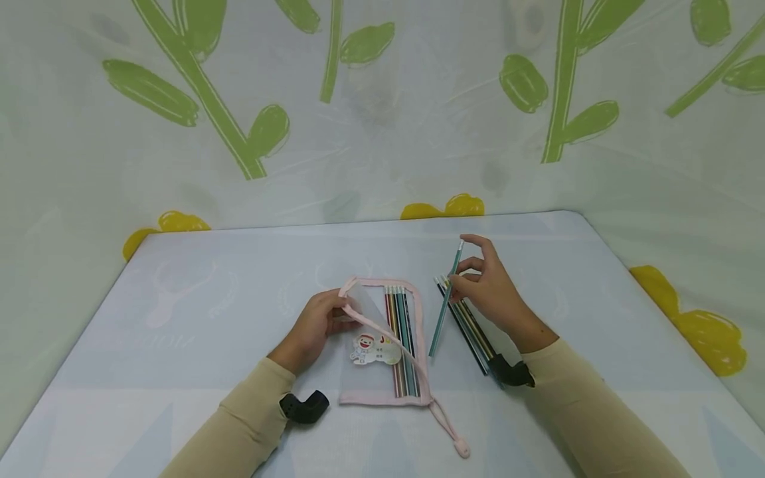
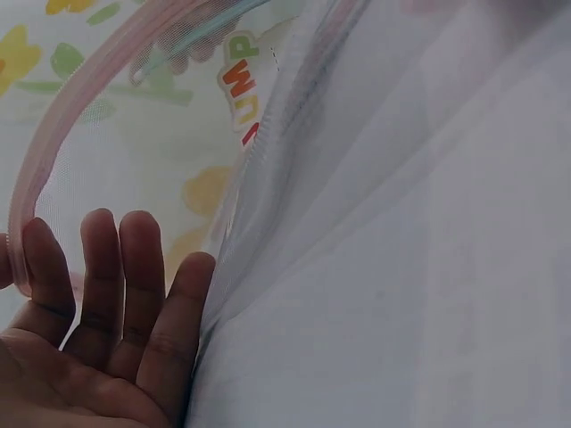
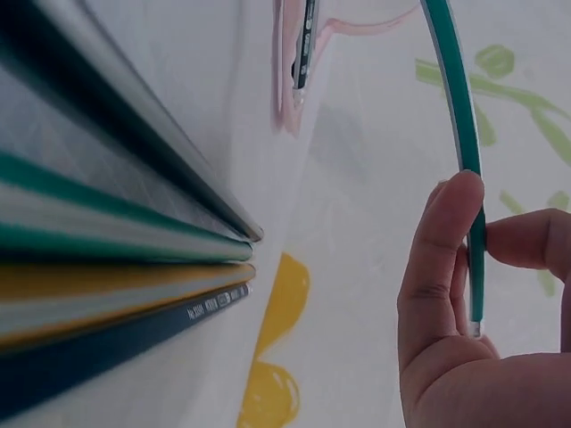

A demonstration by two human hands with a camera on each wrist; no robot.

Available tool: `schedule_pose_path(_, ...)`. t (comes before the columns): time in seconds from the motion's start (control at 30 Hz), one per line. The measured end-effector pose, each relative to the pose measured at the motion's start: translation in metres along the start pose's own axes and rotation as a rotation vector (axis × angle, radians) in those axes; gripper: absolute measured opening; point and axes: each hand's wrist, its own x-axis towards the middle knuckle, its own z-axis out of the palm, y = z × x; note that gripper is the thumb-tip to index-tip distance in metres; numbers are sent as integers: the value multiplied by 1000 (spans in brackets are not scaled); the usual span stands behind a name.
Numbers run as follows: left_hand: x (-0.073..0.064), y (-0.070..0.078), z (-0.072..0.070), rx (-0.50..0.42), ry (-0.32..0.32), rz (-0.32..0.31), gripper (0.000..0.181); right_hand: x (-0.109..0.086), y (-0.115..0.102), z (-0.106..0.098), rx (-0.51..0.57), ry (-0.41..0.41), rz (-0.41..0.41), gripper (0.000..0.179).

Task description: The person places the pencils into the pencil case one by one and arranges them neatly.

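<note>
A see-through pencil pouch (image 1: pixel 366 382) with pink edging lies on the table, its flap lifted. My left hand (image 1: pixel 311 328) pinches the pink rim (image 2: pixel 55 134) at the pouch's upper left corner, other fingers spread. Several pencils (image 1: pixel 403 338) lie side by side in the pouch's right part, beneath the flap. To the right of the pouch, my right hand (image 1: pixel 496 295) holds a teal pencil (image 3: pixel 459 98) between thumb and fingers, tilted, one fingertip at its upper end. Several loose pencils (image 1: pixel 472 332), dark, teal and yellow-striped, lie on the table under that hand.
The pale table (image 1: pixel 197 332) reaches back to a curtain (image 1: pixel 418 133) printed with green leaves and yellow flowers. A pink cord (image 1: pixel 445 425) trails from the pouch's lower right corner. Black wrist devices (image 1: pixel 305 407) sit at both sleeves.
</note>
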Motion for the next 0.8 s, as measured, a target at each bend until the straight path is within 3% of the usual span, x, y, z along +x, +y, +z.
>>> schedule_pose_path(0.4,-2,1,-1,-6,-23,22,29,-4,-1,10,61,-71,-3,77)
schedule_pose_path(0.8,-4,3,-1,-33,-76,33,27,-5,1,17,46,-127,-17,76)
